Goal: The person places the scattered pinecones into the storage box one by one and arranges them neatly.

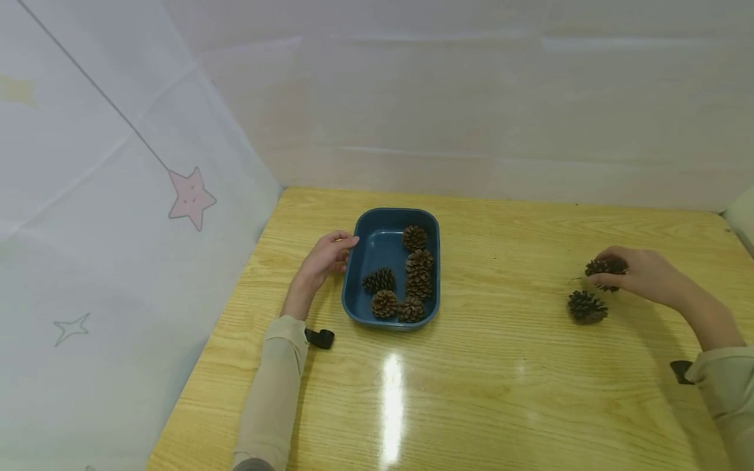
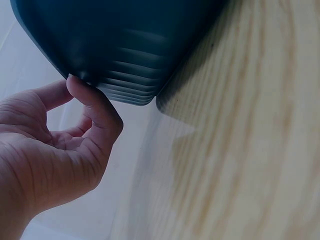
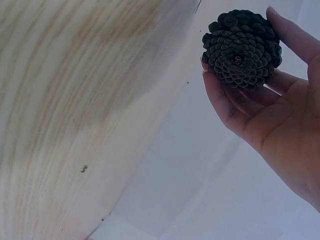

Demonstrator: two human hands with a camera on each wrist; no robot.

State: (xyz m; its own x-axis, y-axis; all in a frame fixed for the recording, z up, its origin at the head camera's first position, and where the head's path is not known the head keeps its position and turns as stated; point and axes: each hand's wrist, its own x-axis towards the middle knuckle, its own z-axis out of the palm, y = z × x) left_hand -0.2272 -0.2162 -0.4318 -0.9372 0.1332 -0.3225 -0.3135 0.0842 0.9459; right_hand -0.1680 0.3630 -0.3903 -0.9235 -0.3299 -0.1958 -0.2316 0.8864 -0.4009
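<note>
My left hand [image 1: 325, 260] is at the left side of a dark blue rectangular tub [image 1: 349, 288]. In the left wrist view, the thumb and a bent finger of that hand [image 2: 65, 145] pinch the tub's rim. Several brown pine cones [image 1: 419, 284] lie in the tub, along its right side and near end. At the right of the table, my right hand [image 1: 648, 275] grips a dark pine cone [image 3: 242, 50] between thumb and fingers. Another pine cone [image 1: 587, 307] rests on the table just in front of it.
The wooden table [image 1: 501, 373] reaches back to a pale cloth wall [image 1: 471, 118]. A white sheet with a pink star [image 1: 191, 196] hangs along the left edge. Between the tub and the right-hand cones lies a wide stretch of tabletop.
</note>
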